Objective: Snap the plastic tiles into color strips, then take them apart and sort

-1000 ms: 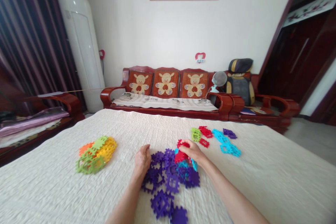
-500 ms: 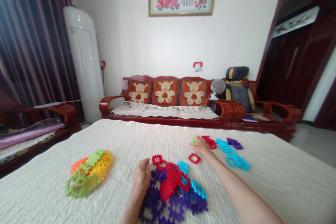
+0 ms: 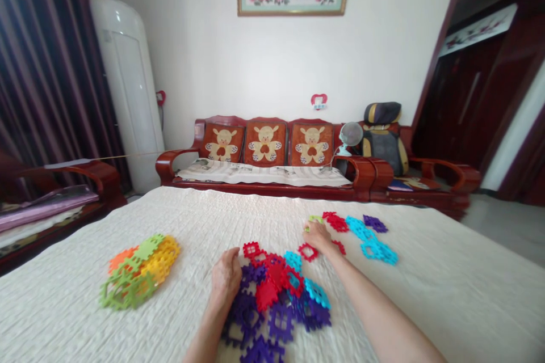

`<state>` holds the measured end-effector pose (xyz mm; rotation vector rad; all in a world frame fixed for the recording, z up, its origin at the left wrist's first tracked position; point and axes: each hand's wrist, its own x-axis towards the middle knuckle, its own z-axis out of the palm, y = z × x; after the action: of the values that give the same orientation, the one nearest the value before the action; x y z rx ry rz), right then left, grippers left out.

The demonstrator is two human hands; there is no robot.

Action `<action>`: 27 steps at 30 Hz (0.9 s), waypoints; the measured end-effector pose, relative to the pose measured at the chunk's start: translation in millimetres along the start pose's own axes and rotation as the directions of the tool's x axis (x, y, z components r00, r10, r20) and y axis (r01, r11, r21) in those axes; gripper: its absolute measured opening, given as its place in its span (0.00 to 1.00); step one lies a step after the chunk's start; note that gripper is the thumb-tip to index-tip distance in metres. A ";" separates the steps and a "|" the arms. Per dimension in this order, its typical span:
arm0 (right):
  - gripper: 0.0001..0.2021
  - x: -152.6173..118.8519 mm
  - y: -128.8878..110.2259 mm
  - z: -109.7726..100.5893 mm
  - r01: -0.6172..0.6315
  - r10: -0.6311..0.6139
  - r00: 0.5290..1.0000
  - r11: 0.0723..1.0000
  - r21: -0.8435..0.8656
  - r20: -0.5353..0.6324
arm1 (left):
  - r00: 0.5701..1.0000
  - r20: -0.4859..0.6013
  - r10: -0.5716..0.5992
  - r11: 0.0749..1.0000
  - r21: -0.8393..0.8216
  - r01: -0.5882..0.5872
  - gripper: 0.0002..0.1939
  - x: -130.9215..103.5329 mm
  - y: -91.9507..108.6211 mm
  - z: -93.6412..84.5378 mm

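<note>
Left hand [image 3: 226,278], grip unclear, is lying beside purple pieces [image 3: 277,312], lower centre; right hand [image 3: 318,236], apart, likewise unclear, is overlapping green piece [image 3: 317,219], centre-right, its low reach possibly risking nudging red piece [image 3: 341,248].

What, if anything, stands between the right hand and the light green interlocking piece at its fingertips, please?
Nothing visible does. The right hand partly covers the light green interlocking piece, which shows just beyond it. The overlapping red pieces lie to the right, not between.
</note>
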<state>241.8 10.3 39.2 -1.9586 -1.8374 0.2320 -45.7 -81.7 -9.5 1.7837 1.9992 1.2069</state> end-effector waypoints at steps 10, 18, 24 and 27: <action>0.21 -39.1 -24.4 -23.4 0.195 -0.184 0.981 0.906 0.375 -0.064 | 1.000 0.010 0.011 0.999 0.044 -0.011 0.18 -1.0 5.1 -4.8; 0.22 -66.6 17.9 -12.2 -0.088 0.116 0.990 0.957 0.277 -0.084 | 1.000 0.004 0.017 0.998 0.053 -0.018 0.18 0.5 1.1 -0.9; 0.25 -116.6 4.1 -3.5 0.161 -0.133 0.987 0.873 0.460 -0.092 | 1.000 0.023 -0.018 1.000 0.024 0.017 0.18 -0.5 5.5 -6.1; 0.26 -138.8 15.8 -7.0 0.096 -0.069 0.995 0.884 0.458 -0.075 | 1.000 0.023 -0.020 1.000 -0.016 0.020 0.19 -2.9 8.7 -9.7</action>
<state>244.9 -127.4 14.4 -1.5366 -1.6374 0.5293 -44.7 -89.0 1.6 1.7581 1.9843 1.1875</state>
